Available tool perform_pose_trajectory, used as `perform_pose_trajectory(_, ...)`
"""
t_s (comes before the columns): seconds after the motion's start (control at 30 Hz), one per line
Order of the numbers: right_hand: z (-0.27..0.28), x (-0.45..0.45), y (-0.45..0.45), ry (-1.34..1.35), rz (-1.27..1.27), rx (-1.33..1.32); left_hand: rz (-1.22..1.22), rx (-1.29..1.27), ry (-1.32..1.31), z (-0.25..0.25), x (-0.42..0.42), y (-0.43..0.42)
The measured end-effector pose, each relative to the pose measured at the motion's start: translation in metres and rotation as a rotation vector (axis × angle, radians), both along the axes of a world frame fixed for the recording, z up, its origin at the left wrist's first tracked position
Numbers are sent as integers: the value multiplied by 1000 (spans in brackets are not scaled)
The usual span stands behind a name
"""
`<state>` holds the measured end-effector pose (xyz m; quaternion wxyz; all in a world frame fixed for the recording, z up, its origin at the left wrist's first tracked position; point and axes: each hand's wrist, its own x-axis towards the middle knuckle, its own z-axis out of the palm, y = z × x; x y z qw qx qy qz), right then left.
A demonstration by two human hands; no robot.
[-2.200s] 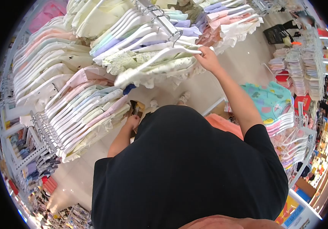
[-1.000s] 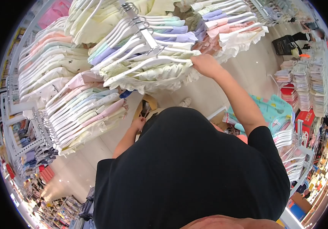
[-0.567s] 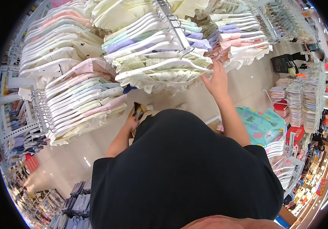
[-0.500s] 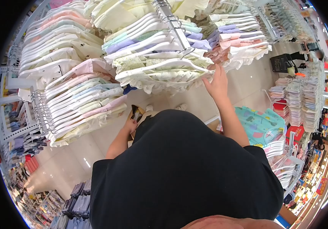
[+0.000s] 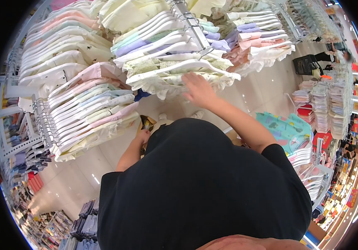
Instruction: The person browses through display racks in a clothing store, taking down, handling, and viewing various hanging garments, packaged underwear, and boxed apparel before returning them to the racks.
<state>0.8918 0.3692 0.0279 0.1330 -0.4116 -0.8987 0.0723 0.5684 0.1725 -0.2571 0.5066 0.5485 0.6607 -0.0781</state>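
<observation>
My right hand (image 5: 200,91) is over the front of a pale, ruffled child's garment (image 5: 168,86), its fingers stretched out at the cloth just under the white hanger (image 5: 175,71). That garment is frontmost on a metal display arm (image 5: 193,27), with pastel green, lilac and cream clothes on white hangers behind it. Down by my left hip, my left hand (image 5: 144,136) is closed at the edge of a brown, box-like thing (image 5: 147,122), open at the top. Its kind and contents are too small to make out.
Packed hanging clothes (image 5: 95,104) stand close on the left, and pink and white ones (image 5: 262,46) at the right. A turquoise patterned garment (image 5: 285,131) hangs near my right elbow. A black basket (image 5: 306,64) is farther off beside a person in dark trousers (image 5: 322,57).
My right hand has moved left, from the right end of the front hanger to the middle of the ruffled garment. My left hand stays by my hip.
</observation>
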Motion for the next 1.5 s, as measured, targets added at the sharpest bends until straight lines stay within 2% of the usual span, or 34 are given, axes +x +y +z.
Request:
perform_pose_trajectory(0.07, -10, -17, -4, -116, 40, -71, 16, -19, -5, -2, -3, 2)
perform_pose_trajectory(0.27, 6, -35, -10, -164, -7, -77, 96, -3, -32, -1, -7, -13)
perform_pose_trajectory(0.37, 31, -59, -9, 63, 356, 11, 150, -8, -56, 2, -6, -17)
perform_pose_trajectory(0.47, 79, -90, -15, 114, 271, 79, 178, -40, -79, 0, -2, -16)
perform_pose_trajectory(0.57, 55, -93, 0, 2, 193, 61, 145, -67, -59, -2, -1, -8)
perform_pose_trajectory(0.67, 29, -64, -6, 248, 477, -101, 103, 10, 12, -4, 0, -2)
perform_pose_trajectory(0.7, 22, -45, -13, 235, 463, -122, 96, 52, 40, -4, 1, -1)
perform_pose_trajectory(0.77, -19, 1, -26, 86, 279, -520, -23, -45, 133, -1, 1, -1)
perform_pose_trajectory(0.8, -48, 31, -37, 112, 63, -640, -82, -94, 185, 0, 0, 0)
perform_pose_trajectory(0.87, -117, 105, -71, 98, -390, -791, -144, -385, 128, -2, 0, 4)
perform_pose_trajectory(0.9, -127, 139, -88, -227, -547, -802, -173, -531, 108, -1, 1, 11)
perform_pose_trajectory(0.93, -165, 185, -113, -467, -590, -867, -159, -521, 113, 10, 9, 19)
perform_pose_trajectory(1.0, -184, 258, -173, -377, -728, -979, -205, -519, 129, 25, 28, 37)
perform_pose_trajectory(1.07, -239, 327, -243, -131, -767, -1160, -328, -474, 141, 33, 54, 57)
perform_pose_trajectory(1.13, -203, 341, -270, -6, -1248, -1580, -465, -412, 152, 34, 81, 77)
perform_pose_trajectory(1.2, -183, 350, -299, 154, -1198, -1541, -597, -345, 160, 35, 111, 96)
perform_pose_trajectory(1.27, -195, 359, -312, 207, -1146, -1496, -727, -279, 175, 34, 142, 115)
perform_pose_trajectory(1.4, -298, 343, -315, 99, -1029, -1419, -1008, -142, 233, 22, 196, 154)
perform_pose_trajectory(1.47, -303, 349, -316, 86, -1005, -1377, -992, -92, 228, 25, 223, 170)
perform_pose_trajectory(1.5, -297, 352, -315, 111, -1011, -1354, -909, -60, 193, 38, 236, 177)
